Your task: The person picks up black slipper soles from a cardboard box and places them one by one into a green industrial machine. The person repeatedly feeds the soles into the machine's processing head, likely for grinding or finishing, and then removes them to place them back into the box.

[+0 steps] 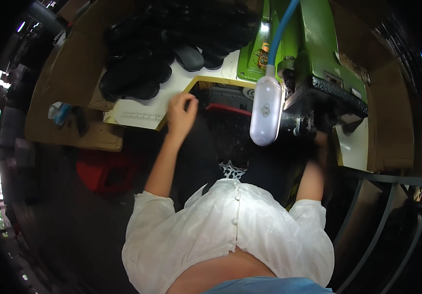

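My left hand point(181, 115) is raised at the near edge of the white worktop point(174, 88). Its thumb and forefinger curl together into a ring, and anything between the tips is too small to make out. On the right, my right hand point(321, 140) is in deep shadow beneath the black head of a green industrial machine point(319, 44), which looks like a sewing machine. Its fingers are hidden there. Beyond my left hand lies a heap of black sole-shaped pieces point(135, 76). One greyer piece point(189, 58) rests at the heap's near right side.
A white lamp point(266, 110) hangs on a blue cord left of the machine head. Cardboard walls point(392, 112) flank the worktop. A ruler strip point(142, 116) runs along its left front. Below left stands a red stool point(105, 169); metal bars point(385, 215) rise at right.
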The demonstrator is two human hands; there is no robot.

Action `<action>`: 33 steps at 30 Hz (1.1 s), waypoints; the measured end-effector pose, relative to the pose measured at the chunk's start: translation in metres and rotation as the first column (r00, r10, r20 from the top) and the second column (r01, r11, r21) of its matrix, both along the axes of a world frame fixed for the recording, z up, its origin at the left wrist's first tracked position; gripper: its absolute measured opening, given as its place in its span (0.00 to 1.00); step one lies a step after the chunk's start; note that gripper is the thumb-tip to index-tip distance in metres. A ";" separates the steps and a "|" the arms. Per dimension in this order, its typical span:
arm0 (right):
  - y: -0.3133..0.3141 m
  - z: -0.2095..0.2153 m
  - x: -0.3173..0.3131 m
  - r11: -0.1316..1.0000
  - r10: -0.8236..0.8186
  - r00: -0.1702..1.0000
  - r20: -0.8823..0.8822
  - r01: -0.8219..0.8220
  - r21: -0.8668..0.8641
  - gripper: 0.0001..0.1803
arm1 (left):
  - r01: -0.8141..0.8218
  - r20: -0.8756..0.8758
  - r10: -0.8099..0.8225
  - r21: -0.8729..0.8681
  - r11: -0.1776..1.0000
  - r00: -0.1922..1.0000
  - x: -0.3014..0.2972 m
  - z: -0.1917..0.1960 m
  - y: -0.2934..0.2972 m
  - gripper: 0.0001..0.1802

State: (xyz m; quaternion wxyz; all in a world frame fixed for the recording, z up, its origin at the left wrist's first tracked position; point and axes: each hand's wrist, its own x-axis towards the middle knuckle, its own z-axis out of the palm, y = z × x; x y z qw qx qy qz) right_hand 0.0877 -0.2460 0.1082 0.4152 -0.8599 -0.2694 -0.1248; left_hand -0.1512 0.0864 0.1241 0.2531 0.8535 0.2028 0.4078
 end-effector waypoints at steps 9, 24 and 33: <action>0.032 -0.013 -0.067 0.964 0.253 0.925 -0.284 -0.217 0.152 0.14 | -0.316 -0.331 0.417 0.317 0.894 0.847 -0.050 0.010 0.090 0.11; 0.036 -0.045 -0.175 0.714 0.685 0.436 -0.584 -0.243 0.656 0.24 | 0.479 0.124 -0.745 -0.831 0.284 0.656 0.029 0.058 -0.162 0.17; -0.013 0.007 -0.161 0.886 0.463 0.408 -0.787 -0.254 0.389 0.20 | 0.499 0.332 -0.580 -0.853 0.151 0.744 0.018 0.042 -0.165 0.12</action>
